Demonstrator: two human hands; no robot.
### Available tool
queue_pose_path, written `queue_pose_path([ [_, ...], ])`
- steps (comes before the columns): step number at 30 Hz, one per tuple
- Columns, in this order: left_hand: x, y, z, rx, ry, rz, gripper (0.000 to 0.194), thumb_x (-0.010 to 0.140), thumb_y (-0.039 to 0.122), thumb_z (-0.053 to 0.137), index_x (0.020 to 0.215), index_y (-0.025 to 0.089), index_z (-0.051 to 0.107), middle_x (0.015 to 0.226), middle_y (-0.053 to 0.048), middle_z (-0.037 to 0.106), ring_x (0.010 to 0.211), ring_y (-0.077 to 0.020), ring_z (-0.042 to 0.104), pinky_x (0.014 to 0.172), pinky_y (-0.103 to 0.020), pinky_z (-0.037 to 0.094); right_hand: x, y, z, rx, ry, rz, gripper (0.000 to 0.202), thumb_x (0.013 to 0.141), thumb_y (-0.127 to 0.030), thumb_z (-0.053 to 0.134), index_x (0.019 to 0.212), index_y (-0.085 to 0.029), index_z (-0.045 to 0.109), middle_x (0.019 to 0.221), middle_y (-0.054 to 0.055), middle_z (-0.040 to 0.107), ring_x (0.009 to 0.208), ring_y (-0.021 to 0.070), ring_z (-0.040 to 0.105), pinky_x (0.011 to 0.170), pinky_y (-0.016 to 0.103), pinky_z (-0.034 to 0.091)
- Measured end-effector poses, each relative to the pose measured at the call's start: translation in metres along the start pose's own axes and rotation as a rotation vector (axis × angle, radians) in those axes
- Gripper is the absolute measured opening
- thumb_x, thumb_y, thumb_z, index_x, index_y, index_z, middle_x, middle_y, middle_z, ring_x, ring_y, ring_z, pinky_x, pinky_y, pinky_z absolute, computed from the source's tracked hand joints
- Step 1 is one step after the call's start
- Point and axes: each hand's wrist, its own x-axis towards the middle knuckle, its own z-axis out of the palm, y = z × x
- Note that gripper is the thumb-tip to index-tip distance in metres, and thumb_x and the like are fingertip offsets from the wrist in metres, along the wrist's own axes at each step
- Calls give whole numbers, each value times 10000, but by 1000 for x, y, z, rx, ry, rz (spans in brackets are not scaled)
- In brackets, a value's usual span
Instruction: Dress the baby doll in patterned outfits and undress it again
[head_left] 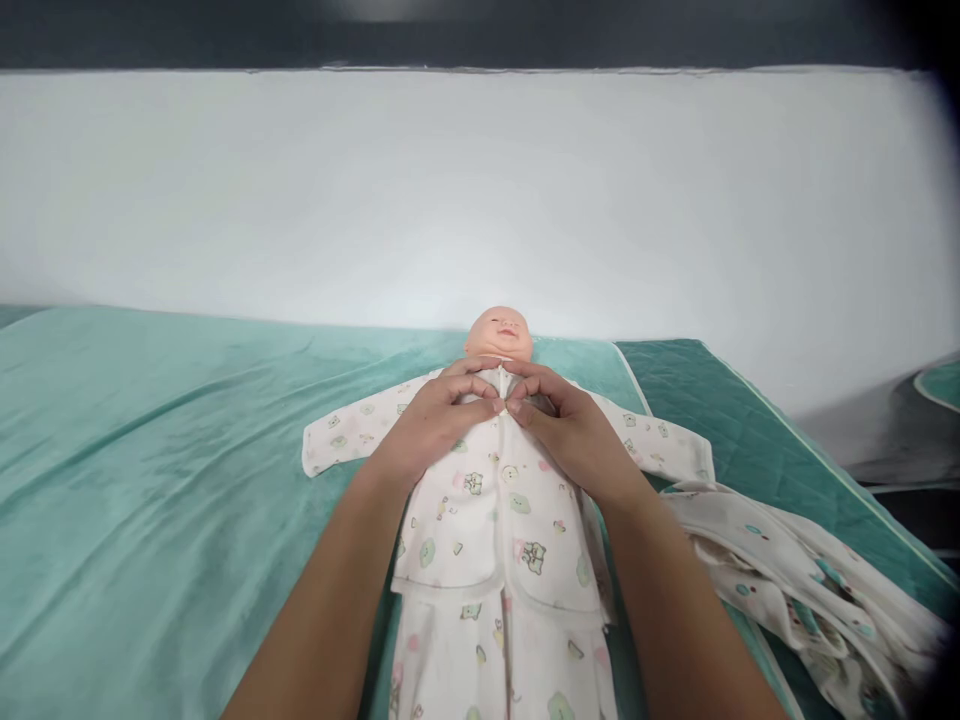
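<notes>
The baby doll, with its bare pinkish plastic head, lay on its back along the middle of the soft teal bed cover, dressed in a white cotton jacket printed with small green and pink animals. Nearest the camera, matching printed trousers ran off the lower edge. Over the doll's chest the left hand and right hand met, fingertips pressed together and pinching the jacket's front edges at the collar, just below the doll's chin. The jacket's sleeves spread flat to either side. Right of the doll, near its arm, lay a crumpled heap of similar printed white cloth. Left of the doll the cover stretched wide and smooth. Beyond the doll's head stood a plain white wall.
</notes>
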Motion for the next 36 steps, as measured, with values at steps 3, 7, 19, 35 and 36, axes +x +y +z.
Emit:
queue_pose_path([
  [3, 0, 0, -1, 23, 24, 9, 163, 845, 339, 593, 732, 260, 680, 1443, 52, 503, 1254, -243, 536, 858, -327, 525, -2, -4, 2, -27, 30, 36, 141, 805, -358, 615, 753, -238, 666, 1379, -4, 567, 1015, 229, 629, 848, 417, 524],
  [7, -1, 0, -6, 45, -33, 30, 141, 844, 351, 610, 775, 269, 702, 1450, 22, 495, 1286, -267, 521, 923, -383, 519, -1, -1, -2, 10, 30, 50, 141, 789, -342, 657, 710, -225, 654, 1368, -3, 585, 1076, 242, 618, 902, 421, 494],
  [19, 1, -4, -5, -4, -112, 84, 133, 814, 344, 669, 875, 245, 606, 1497, -5, 423, 1412, -258, 363, 1137, -443, 326, -1, -1, -8, 80, -29, 27, 349, 851, -420, 652, 575, -214, 591, 1348, 6, 611, 1317, 284, 472, 1021, 425, 345],
  [35, 2, -5, -6, -312, 73, 64, 119, 792, 299, 681, 784, 206, 608, 1364, -56, 567, 1243, -258, 538, 1002, -403, 421, 8, 19, -6, 404, 219, 89, 200, 791, -361, 685, 714, -213, 576, 1242, 15, 648, 1029, 199, 618, 834, 315, 477],
  [36, 4, -8, -8, -388, 170, 61, 145, 790, 314, 686, 793, 204, 591, 1319, -63, 598, 1196, -249, 569, 976, -395, 437, 10, 23, -10, 447, 329, 114, 218, 776, -368, 696, 704, -211, 563, 1199, 19, 665, 978, 189, 630, 789, 296, 490],
])
